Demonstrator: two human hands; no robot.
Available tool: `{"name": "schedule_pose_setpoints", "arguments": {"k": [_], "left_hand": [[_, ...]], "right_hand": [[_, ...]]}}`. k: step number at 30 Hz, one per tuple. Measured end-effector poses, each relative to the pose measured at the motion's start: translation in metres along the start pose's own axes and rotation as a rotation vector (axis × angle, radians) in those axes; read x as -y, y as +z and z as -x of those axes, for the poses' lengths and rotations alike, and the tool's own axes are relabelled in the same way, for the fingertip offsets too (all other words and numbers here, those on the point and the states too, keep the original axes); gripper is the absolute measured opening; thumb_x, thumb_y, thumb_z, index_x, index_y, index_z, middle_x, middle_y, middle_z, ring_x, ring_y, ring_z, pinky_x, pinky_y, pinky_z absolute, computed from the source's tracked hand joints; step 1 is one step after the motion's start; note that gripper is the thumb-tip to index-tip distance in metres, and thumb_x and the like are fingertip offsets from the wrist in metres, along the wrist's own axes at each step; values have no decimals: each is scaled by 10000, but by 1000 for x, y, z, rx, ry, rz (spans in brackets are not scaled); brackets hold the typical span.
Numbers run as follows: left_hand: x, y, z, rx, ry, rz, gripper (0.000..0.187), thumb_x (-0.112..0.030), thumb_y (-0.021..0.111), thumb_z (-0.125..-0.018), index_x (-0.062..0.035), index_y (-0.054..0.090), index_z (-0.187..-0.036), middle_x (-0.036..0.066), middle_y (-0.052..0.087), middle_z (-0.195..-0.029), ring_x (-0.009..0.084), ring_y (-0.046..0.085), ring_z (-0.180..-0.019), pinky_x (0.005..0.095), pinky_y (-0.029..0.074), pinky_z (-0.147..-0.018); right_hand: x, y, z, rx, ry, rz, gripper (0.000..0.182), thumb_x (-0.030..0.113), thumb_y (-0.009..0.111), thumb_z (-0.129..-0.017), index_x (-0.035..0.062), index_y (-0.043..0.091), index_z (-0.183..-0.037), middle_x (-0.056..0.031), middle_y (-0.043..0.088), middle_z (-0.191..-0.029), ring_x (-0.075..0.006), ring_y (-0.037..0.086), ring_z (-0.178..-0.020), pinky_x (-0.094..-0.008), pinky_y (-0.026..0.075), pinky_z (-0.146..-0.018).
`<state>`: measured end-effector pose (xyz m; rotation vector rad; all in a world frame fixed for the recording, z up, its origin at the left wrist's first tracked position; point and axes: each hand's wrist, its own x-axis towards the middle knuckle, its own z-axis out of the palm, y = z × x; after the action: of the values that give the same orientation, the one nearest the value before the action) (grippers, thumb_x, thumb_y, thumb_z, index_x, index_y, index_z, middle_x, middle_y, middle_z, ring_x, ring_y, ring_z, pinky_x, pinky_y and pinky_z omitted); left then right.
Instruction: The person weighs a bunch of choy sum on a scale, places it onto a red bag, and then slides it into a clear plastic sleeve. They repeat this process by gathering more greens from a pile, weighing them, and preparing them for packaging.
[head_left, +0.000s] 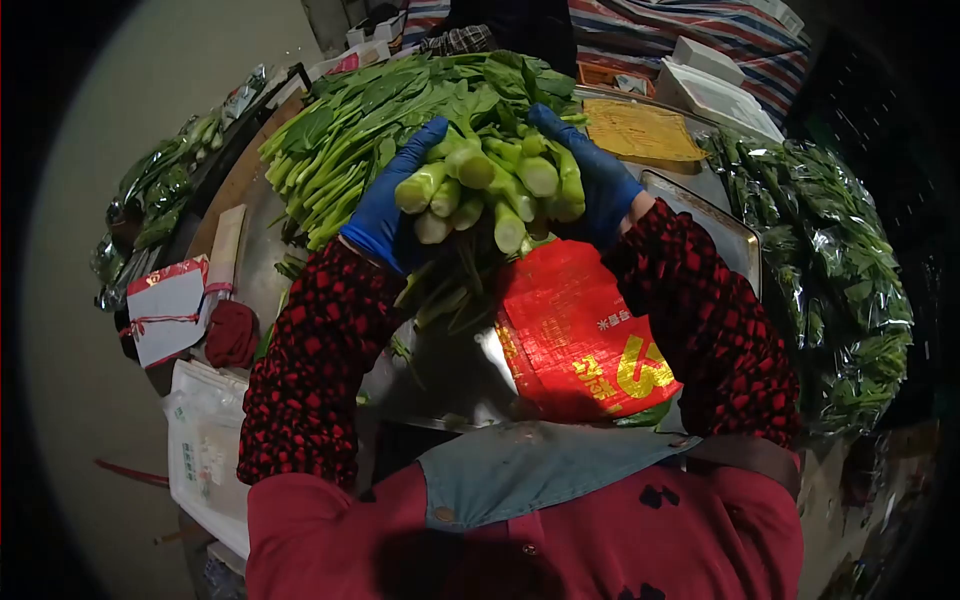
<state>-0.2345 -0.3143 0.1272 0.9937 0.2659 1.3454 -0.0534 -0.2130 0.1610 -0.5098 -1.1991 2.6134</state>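
Between my two blue-gloved hands is a bunch of leafy green vegetables with thick stems, choy sum by the look of it (pixel 467 170). The pale cut stem ends face me, and the leaves point away. My left hand (pixel 393 195) is wrapped round the left side of the bunch. On the other side, my right hand (pixel 592 180) presses round it, thumb on top. Behind and to the left lies a big heap of the same greens (pixel 330 150). A red plastic bag with yellow print (pixel 575 335) lies flat below my right hand.
Clear-wrapped bundles of greens (pixel 825 270) are piled at the right, with more wrapped bundles (pixel 165 180) at the far left. A yellow packet (pixel 643 130) and a metal tray (pixel 740 240) sit behind my right arm. White foam boxes (pixel 715 90) stand at the back; a white crate (pixel 205 440) is at left.
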Motion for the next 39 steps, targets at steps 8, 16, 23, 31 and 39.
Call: {"name": "schedule_pose_setpoints", "arguments": {"k": [8, 16, 23, 31, 39], "left_hand": [[11, 38, -46, -245, 26, -44, 324, -293, 406, -939, -24, 513, -1083, 30, 513, -556, 121, 456, -446, 266, 423, -454], [42, 77, -97, -202, -165, 10, 314, -198, 468, -893, -15, 492, -1147, 100, 587, -825, 178, 569, -711, 306, 500, -668], [84, 61, -165, -120, -292, 131, 332, -204, 535, -856, -17, 503, -1128, 148, 587, -1019, 252, 579, -935, 362, 491, -841], [147, 51, -224, 121, -381, 421, 268, -270, 472, -881, -18, 543, -940, 122, 581, -823, 258, 567, -776, 372, 488, -752], [168, 26, -240, -37, -334, 299, 307, -319, 509, -858, -46, 571, -731, 88, 572, -636, 235, 555, -630, 345, 489, -645]], "right_hand": [[23, -36, 25, 114, -140, -67, 520, 523, 406, -883, 102, 483, -1179, -101, 570, -1098, -237, 573, -955, -374, 496, -799], [49, -81, 74, 240, -114, -208, 460, 468, 441, -889, 92, 514, -1144, -87, 597, -1055, -216, 593, -906, -344, 512, -743], [75, -136, 124, 494, -102, -285, 362, 370, 457, -905, 98, 524, -1135, -75, 592, -1069, -198, 572, -959, -343, 482, -823], [73, -205, 157, 245, -262, -366, 382, 364, 467, -897, 90, 510, -1160, -87, 585, -1088, -214, 570, -969, -349, 477, -832], [62, -240, 150, 176, -282, -435, 409, 357, 480, -889, 80, 493, -1189, -100, 576, -1109, -231, 567, -981, -356, 472, -842]]}}
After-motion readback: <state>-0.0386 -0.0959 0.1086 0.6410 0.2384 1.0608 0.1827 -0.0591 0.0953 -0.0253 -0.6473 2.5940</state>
